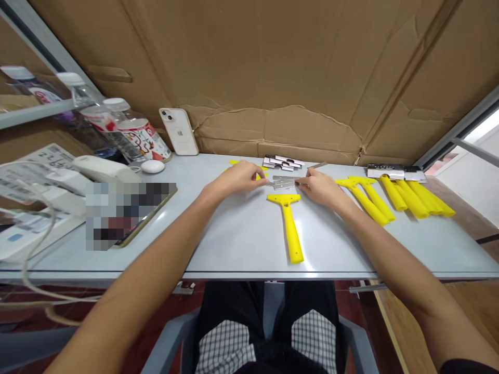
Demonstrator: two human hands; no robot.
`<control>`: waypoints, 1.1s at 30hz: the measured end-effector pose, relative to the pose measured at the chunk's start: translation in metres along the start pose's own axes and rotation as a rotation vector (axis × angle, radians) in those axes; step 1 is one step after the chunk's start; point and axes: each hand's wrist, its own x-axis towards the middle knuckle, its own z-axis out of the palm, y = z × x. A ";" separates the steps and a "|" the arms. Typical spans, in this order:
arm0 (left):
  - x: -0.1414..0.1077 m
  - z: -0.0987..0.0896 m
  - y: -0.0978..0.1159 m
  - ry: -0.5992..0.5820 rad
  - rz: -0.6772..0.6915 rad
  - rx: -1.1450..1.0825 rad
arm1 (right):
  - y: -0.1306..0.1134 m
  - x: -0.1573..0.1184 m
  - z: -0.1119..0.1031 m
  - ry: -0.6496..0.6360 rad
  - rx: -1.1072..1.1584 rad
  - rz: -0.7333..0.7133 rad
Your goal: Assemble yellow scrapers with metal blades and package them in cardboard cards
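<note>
Thin silver metal blades (pixel 285 183) lie in a small overlapping pile between my two hands. From the left, my left hand (pixel 242 177) reaches to the pile with curled fingers, thumb tip at its left edge; what it pinches is too small to make out. My right hand (pixel 317 186) has thumb and fingers closed on a blade at the pile's right end. Just in front, a yellow scraper handle (pixel 291 228) lies with its wide head toward the blades. Another yellow piece (pixel 234 162) is partly hidden behind my left hand.
Dark-and-white blade holders (pixel 281 162) lie behind the pile. On the right are more yellow scraper handles (pixel 370 200) and several others with dark heads (pixel 423 197). A phone (pixel 179 131) leans against the cardboard (pixel 273 67); another device (pixel 132 213), bottles (pixel 140 137) and cables stand left.
</note>
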 end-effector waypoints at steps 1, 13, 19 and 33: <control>0.000 0.003 0.004 -0.025 0.027 0.040 | -0.003 0.000 -0.001 -0.013 0.003 0.001; 0.003 0.018 0.013 0.165 0.284 -0.001 | 0.005 0.006 -0.001 0.343 0.384 -0.067; 0.000 0.008 0.019 0.266 0.322 -0.159 | 0.008 0.008 -0.007 0.375 0.758 -0.030; -0.002 0.005 0.022 0.325 0.297 -0.393 | -0.003 0.000 -0.016 0.000 1.317 0.100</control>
